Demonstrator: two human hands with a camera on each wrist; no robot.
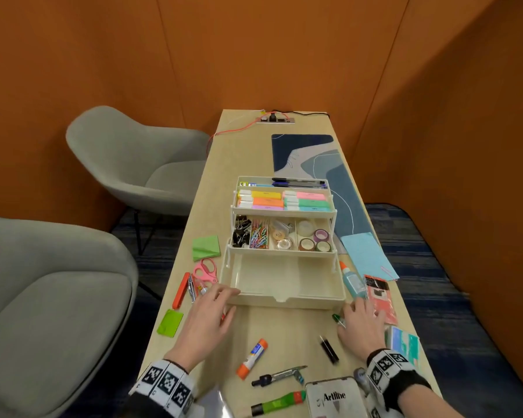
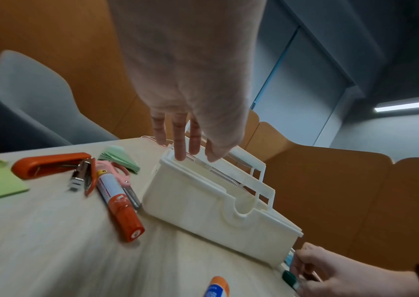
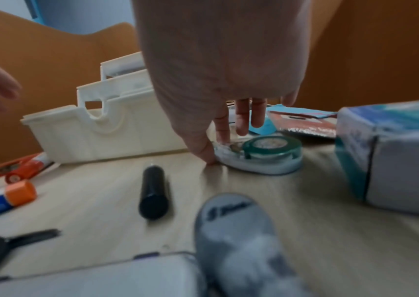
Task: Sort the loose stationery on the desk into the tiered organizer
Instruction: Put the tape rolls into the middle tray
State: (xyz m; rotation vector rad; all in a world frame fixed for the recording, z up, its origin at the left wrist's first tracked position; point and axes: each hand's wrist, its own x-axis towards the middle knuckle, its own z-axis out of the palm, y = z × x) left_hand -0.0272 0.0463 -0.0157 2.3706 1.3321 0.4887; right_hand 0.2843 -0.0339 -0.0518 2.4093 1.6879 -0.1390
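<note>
The tiered organizer [image 1: 284, 292] is cream-white plastic with three stepped levels, standing mid-table toward the near edge. The top tier holds dark pens; the next holds highlighters in yellow, orange, pink and green; the divided tier below holds binder clips, coloured paper clips and tape rolls. The lowest, deepest bin shows nothing inside.

The left hand [image 1: 207, 319] hovers at the organizer's near-left corner, fingers straight and apart, holding nothing; from the left wrist view the fingertips [image 2: 180, 154] are at the bin's rim, though contact cannot be confirmed. The right hand [image 1: 361, 324] is at the organizer's near-right corner, thumb and fingers closing round a correction tape dispenser [image 3: 262, 155] with a green wheel, which lies on the table [image 1: 284, 333].

Legible writing: "Artline" on a white tin [image 1: 334, 399] at the near edge. Other labels are too blurred to read.

Loose items on the left edge: green sticky notes [image 1: 206, 247], pink scissors [image 1: 206, 271], an orange stapler [image 1: 181, 289]. Near edge: a glue stick [image 1: 252, 359] with an orange cap, a black cap-like piece [image 1: 329, 349]. A liquid glue bottle [image 1: 351, 280] lies beside the organizer's right wall.

Only the right wrist view shows the dispenser's wheel and the thumb against it. Only the left wrist view shows a second orange-capped glue stick [image 2: 119, 203] lying against the organizer's left wall. The tier contents appear solely in the head view.
</note>
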